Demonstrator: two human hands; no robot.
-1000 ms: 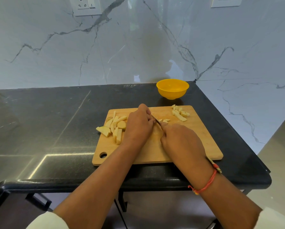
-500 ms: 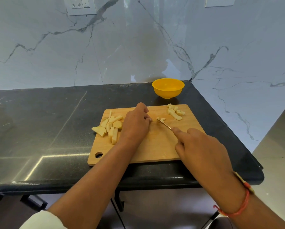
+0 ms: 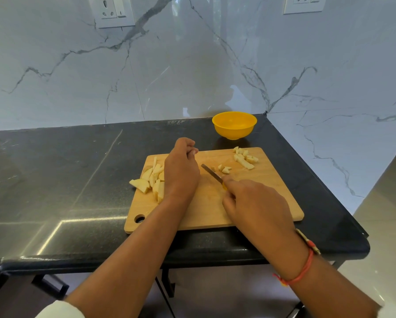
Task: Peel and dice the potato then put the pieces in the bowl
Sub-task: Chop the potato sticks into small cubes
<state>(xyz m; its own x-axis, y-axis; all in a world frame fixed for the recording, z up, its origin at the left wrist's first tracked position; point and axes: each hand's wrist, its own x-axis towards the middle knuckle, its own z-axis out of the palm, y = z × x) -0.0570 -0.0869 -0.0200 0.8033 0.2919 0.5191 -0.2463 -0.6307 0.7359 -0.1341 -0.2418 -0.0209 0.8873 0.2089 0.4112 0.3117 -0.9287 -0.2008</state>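
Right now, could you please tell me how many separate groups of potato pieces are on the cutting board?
3: uncut slices at the left edge, partly behind the left hand; small dice by the knife tip; a diced heap at the far right.

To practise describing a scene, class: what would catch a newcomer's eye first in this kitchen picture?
The bright yellow bowl stands at the back of the black counter, behind the wooden cutting board. On the board, the right hand grips a small knife beside a few diced potato pieces, while longer potato strips lie heaped at its left edge by the curled left hand.
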